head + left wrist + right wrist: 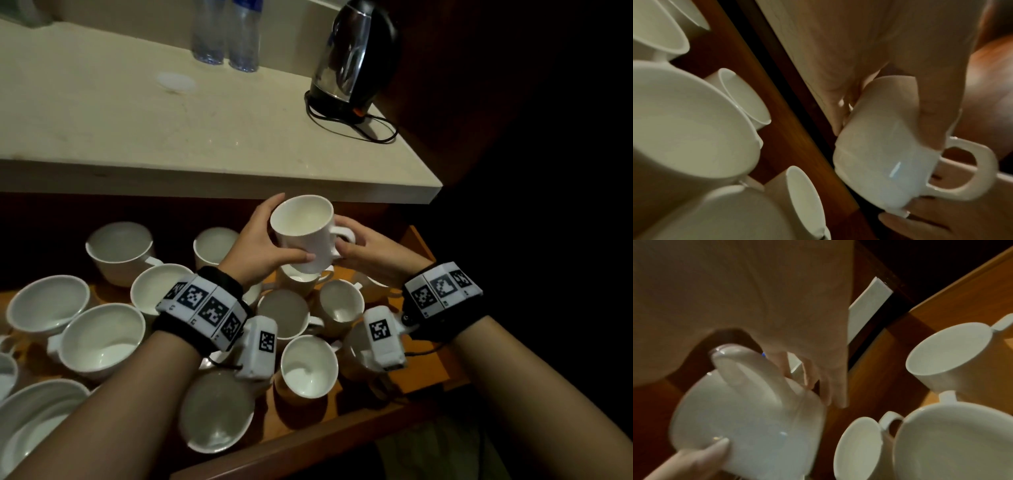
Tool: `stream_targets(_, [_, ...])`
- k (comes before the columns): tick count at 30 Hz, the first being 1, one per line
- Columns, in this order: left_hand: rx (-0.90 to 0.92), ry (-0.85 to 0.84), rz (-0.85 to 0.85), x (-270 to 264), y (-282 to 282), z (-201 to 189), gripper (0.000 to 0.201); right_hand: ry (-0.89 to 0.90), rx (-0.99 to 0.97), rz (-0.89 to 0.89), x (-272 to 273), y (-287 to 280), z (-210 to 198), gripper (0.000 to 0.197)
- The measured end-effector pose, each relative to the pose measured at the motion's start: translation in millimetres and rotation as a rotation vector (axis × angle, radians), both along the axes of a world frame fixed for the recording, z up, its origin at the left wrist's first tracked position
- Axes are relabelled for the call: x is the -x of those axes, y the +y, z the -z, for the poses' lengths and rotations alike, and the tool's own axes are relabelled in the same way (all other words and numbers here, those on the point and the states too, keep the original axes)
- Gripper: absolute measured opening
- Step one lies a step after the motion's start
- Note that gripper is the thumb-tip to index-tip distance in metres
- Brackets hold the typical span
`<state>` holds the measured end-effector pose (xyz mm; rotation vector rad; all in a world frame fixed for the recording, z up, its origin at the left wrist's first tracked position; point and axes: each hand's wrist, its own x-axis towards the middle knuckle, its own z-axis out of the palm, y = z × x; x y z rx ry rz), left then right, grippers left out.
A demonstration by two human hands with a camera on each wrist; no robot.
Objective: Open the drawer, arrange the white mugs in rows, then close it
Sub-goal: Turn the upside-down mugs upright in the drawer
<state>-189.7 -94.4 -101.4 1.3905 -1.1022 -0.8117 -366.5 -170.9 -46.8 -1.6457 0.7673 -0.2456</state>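
A tall white mug (303,233) is held in the air above the open wooden drawer (424,346), just below the counter's edge. My left hand (263,236) wraps its left side, thumb in front and fingers behind. My right hand (359,243) holds it at the handle side. Several more white mugs (308,366) stand crowded and unordered on the drawer floor. In the left wrist view the held mug (885,162) shows its handle to the right. In the right wrist view the mug (748,426) is seen from below with my right hand's fingers (828,386) beside its handle.
Wider white cups (102,339) and a stack of plates (30,421) fill the drawer's left part. The beige countertop (171,120) overhangs the drawer's back. On it stand a steel kettle (352,58) with a loose cord and two water bottles (222,31).
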Motion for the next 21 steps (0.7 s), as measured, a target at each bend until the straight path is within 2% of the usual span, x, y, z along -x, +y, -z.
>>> stream_targets(2, [-0.005, -0.124, -0.004, 1.5, -0.8, 3.1, 0.100, 0.094, 0.245, -0.024, -6.7, 6.4, -9.1, 0.059])
stream_targets(4, [0.018, -0.207, -0.002, 2.8, -1.4, 4.9, 0.097, 0.198, 0.457, 0.035, -13.9, 6.1, -13.0, 0.042])
stream_targets(7, [0.041, -0.277, -0.005, 4.0, -2.9, 6.5, 0.094, 0.353, 0.585, 0.091, -20.6, 1.0, -7.5, 0.037])
stream_targets(9, [0.029, -0.267, 0.014, 5.3, -3.8, 7.5, 0.093, 0.416, 0.659, 0.120, -21.7, -5.1, -2.6, 0.028])
stream_targets(12, [0.037, -0.123, 0.076, 5.2, -4.0, 5.3, 0.088, 0.377, 0.603, 0.292, -16.6, -16.8, 4.0, 0.023])
stream_targets(14, [0.051, -0.099, 0.043, 1.6, -3.9, 3.4, 0.082, 0.358, 0.572, 0.413, -7.7, -26.5, 7.8, 0.023])
stream_targets(18, [0.039, -0.038, -0.077, -7.0, -2.2, 3.8, 0.068, 0.463, 0.550, 0.547, 13.5, -48.2, 12.6, 0.019])
stream_targets(21, [0.051, -0.058, -0.104, -11.2, -3.1, 4.0, 0.060, 0.536, 0.506, 0.602, 21.4, -55.7, 19.7, 0.017])
